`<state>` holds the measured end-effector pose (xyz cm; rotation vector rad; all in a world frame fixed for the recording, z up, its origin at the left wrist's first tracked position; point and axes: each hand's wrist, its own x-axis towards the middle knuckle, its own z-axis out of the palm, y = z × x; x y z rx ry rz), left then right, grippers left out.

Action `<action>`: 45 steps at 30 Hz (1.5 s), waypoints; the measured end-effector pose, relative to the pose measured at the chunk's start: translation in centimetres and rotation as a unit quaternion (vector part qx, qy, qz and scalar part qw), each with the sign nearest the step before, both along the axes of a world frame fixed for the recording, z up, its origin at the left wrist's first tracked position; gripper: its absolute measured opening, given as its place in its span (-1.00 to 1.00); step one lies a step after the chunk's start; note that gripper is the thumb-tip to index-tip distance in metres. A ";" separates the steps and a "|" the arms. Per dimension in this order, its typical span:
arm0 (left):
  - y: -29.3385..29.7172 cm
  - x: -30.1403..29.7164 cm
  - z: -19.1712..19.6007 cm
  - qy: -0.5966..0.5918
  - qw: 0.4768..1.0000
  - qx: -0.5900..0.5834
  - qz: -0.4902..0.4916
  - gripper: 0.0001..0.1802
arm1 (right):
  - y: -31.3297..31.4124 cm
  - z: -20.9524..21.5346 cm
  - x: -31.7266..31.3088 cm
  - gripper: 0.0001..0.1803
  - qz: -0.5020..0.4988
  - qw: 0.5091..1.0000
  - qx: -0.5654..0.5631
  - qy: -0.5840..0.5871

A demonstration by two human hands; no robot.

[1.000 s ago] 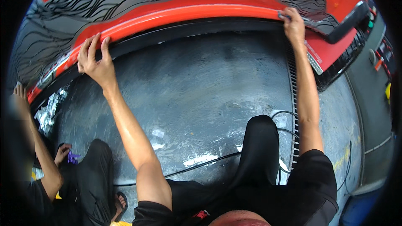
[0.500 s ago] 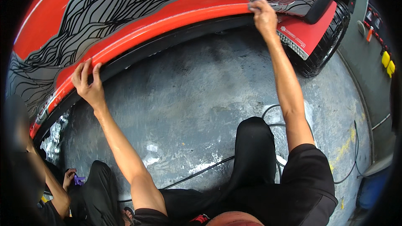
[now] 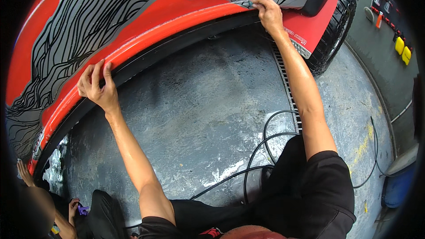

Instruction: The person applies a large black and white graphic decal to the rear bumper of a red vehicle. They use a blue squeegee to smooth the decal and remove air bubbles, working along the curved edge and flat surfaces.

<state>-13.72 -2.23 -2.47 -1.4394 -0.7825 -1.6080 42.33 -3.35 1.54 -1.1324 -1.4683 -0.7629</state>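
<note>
Before me is the lower side of a red car body (image 3: 133, 48), with a grey decal (image 3: 146, 0) of wavy black lines above the sill. My left hand (image 3: 98, 86) rests its fingertips on the red sill at the left, fingers bent and apart, holding nothing I can see. Farther right, near the front wheel, my right hand (image 3: 269, 14) pinches a small blue-grey piece (image 3: 251, 4) against the panel just under the decal's lower edge. The fingers partly hide it, and its kind cannot be told.
A black tyre (image 3: 334, 35) and red mud flap (image 3: 310, 20) stand at the right. Black hoses (image 3: 254, 168) loop over the wet floor beside a drain grate (image 3: 287, 79). At lower left a co-worker's hand (image 3: 25, 172) touches the car; the other holds a purple spray trigger (image 3: 83, 209).
My right hand has slid left along the panel with the small piece. My left hand stays on the sill. The view has shifted, and a co-worker's hand now shows against the car.
</note>
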 end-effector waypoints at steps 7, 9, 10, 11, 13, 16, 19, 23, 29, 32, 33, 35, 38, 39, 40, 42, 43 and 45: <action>2.2 1.8 0.1 -0.042 0.997 0.057 0.021 -0.81 | 1.7 -2.0 1.7 -0.84 0.061 0.988 0.076 0.122; 2.0 0.5 -0.1 -0.048 0.997 0.046 0.040 -0.81 | 1.5 -2.9 -3.2 -0.88 0.015 0.996 0.079 0.049; 1.9 0.6 -0.1 -0.050 0.997 0.046 0.035 -0.80 | 1.2 -2.8 -4.1 -0.89 0.025 0.994 0.082 0.065; 2.2 0.8 -0.1 -0.053 0.996 0.055 0.035 -0.80 | 1.0 -3.0 -4.1 -0.90 0.032 0.992 0.086 0.083; 2.8 1.3 0.4 -0.054 0.995 0.076 0.031 -0.79 | 1.9 -2.6 0.0 -0.93 -0.014 0.979 0.165 0.120; 3.1 0.7 0.1 -0.044 0.996 0.062 0.047 -0.79 | 2.4 -3.5 1.2 -0.94 0.009 0.963 0.179 0.200; 2.6 0.1 0.3 -0.021 0.995 0.069 0.071 -0.80 | 3.0 -5.1 -3.7 -0.93 0.089 0.969 0.149 0.174; 2.6 0.4 0.1 -0.042 0.997 0.050 0.044 -0.80 | 3.8 -4.9 0.5 -0.96 0.018 0.951 0.232 0.205; 2.3 0.1 0.0 -0.038 0.997 0.038 0.055 -0.79 | 3.0 -6.9 -2.9 -0.95 0.136 0.962 0.157 0.179; 2.3 0.4 0.1 -0.051 0.998 0.038 0.028 -0.80 | 3.5 -6.2 0.3 -0.92 0.026 0.955 0.210 0.208; 2.2 0.8 0.1 -0.058 0.997 0.033 0.023 -0.80 | 3.4 -6.1 0.5 -0.91 0.050 0.937 0.223 0.263; 2.2 0.8 0.1 -0.052 0.998 0.033 0.033 -0.81 | 3.3 -6.2 -1.9 -0.86 0.054 0.958 0.203 0.197; 2.1 -0.4 0.1 -0.038 0.998 0.036 0.033 -0.82 | 3.1 -6.0 -3.9 -0.89 0.087 0.964 0.169 0.184; 2.2 0.4 0.2 -0.043 0.998 0.034 0.021 -0.82 | 3.5 -5.7 -2.0 -0.90 0.051 0.962 0.200 0.177; 2.3 1.1 0.4 -0.049 0.998 0.032 0.008 -0.82 | 3.8 -5.5 0.0 -0.93 0.025 0.950 0.225 0.216; 2.0 1.0 0.1 -0.055 0.998 0.025 0.014 -0.82 | 3.3 -5.0 -0.1 -0.88 0.024 0.946 0.216 0.241; 2.0 0.7 0.0 -0.053 0.998 0.021 0.026 -0.82 | 3.1 -5.5 -1.1 -0.88 0.016 0.954 0.192 0.229; 1.9 0.2 0.2 -0.043 0.998 0.022 0.040 -0.83 | 2.9 -6.0 -3.8 -0.91 0.086 0.974 0.151 0.146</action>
